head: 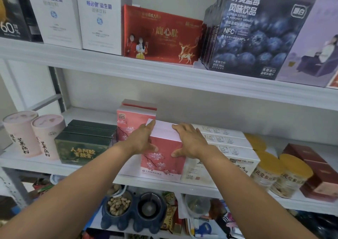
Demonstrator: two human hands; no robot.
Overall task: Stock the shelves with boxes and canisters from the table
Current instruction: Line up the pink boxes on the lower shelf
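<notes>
Left grip (144,140) flat, pressing pink box (162,161) left face | right grip (190,141) flat, pressing right face

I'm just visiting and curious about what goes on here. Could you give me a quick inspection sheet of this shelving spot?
Surface: white middle shelf, partly stocked.
Job's things: pink blossom box at the shelf's front edge, beside white boxes; matching pink box behind it; green boxes and pink canisters to the left; yellow-lidded canisters to the right.
Clutter: bowl of peanuts and loose packets on the level below.
Grippers: left hand and right hand press the blossom box's sides, fingers straight.
Cables: nothing seen.
Surroundings: upper shelf with a red deer box and a blueberry drink box; white wall behind.
</notes>
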